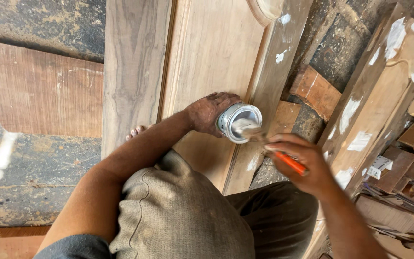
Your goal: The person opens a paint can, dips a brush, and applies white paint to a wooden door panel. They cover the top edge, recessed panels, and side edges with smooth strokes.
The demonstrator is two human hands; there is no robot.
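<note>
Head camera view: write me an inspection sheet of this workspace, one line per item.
Surface: pale wooden door panel lying flat, white patches along its right edge.
Job's things: open metal tin with whitish filler; orange-handled tool, tip at the tin's mouth, blurred.
Clutter: wood offcuts and small boxes piled at right.
Grippers: left hand grips the tin; right hand grips the tool.
Cables: nothing seen.
Surroundings: rough dark floor, second patched wooden frame at right, bare toes beside the panel.

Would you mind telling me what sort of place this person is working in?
Probably a woodworking or carpentry workshop. A panelled wooden door lies flat with pale filler patches, offcuts and scrap boards are piled alongside, and the left hand steadies an open tin while the right hand dips an orange-handled tool.
</note>
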